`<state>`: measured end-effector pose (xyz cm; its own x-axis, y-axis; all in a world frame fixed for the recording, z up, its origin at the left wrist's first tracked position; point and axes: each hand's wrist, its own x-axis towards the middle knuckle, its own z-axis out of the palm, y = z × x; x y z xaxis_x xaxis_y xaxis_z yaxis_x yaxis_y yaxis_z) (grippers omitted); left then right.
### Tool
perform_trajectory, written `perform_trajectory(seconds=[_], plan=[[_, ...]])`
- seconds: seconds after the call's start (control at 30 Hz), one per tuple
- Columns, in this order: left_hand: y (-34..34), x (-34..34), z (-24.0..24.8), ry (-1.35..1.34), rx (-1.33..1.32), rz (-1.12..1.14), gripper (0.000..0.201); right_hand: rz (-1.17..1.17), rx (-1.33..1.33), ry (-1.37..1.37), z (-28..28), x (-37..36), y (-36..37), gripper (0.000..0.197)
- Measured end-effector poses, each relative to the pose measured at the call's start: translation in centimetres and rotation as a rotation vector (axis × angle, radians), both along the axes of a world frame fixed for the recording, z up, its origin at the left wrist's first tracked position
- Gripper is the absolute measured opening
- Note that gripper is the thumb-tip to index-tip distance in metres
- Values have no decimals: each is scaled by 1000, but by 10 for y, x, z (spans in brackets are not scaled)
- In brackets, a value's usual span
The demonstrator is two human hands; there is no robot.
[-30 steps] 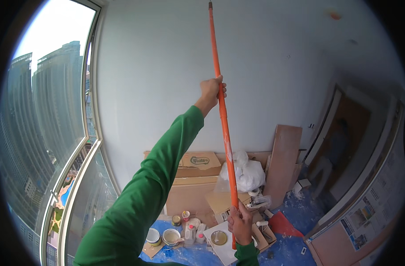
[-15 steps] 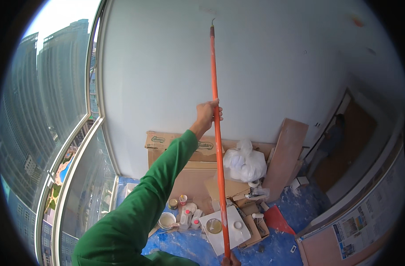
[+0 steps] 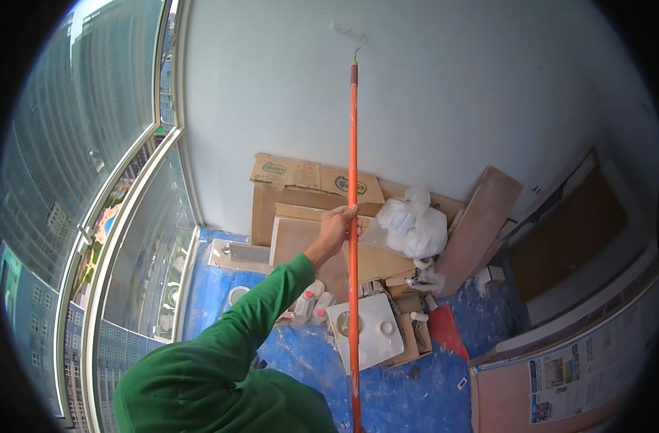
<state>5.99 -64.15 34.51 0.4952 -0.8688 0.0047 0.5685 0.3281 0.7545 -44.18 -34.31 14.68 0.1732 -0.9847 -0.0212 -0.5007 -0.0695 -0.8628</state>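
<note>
My left hand, in a green sleeve, is closed around the middle of a long orange extension pole. The pole stands nearly upright and runs out past the lower edge. At its top, a thin wire frame carries a pale paint roller, which lies against the light grey-blue wall. The roller's colour almost blends into the wall. My right hand is out of view, below the lower edge.
Flattened cardboard, a white plastic bag and leaning boards stand along the wall. Jugs, a white board and an open box lie on blue floor sheeting. Tall windows line the left.
My left hand and the pole's top sit lower in the picture, and the view has shifted. My right hand, seen on the pole's lower end before, has left the picture.
</note>
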Motion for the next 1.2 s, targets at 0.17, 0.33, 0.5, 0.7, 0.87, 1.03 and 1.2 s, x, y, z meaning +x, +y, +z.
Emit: perform_trajectory(seconds=[0.17,0.33,0.5,0.7,0.87,1.03,1.2], plan=[[27,-10,-45,41,53,-14,24,-18,-14,65,-25,-33,29,43],[41,-21,-88,86,111,-53,26,-31,31,82,-20,-32,32,43],[56,-29,-110,140,189,-53,26,-27,66,95,-12,-32,39,42],[66,-27,-162,184,224,-86,22,-15,100,102,-4,-34,44,42],[74,-31,-184,224,321,-73,22,-27,124,100,-5,-32,51,42],[82,-30,-210,295,379,-40,19,-15,142,101,-4,-33,53,42],[85,-30,-229,298,444,-67,22,-25,161,104,-1,-33,60,41]])
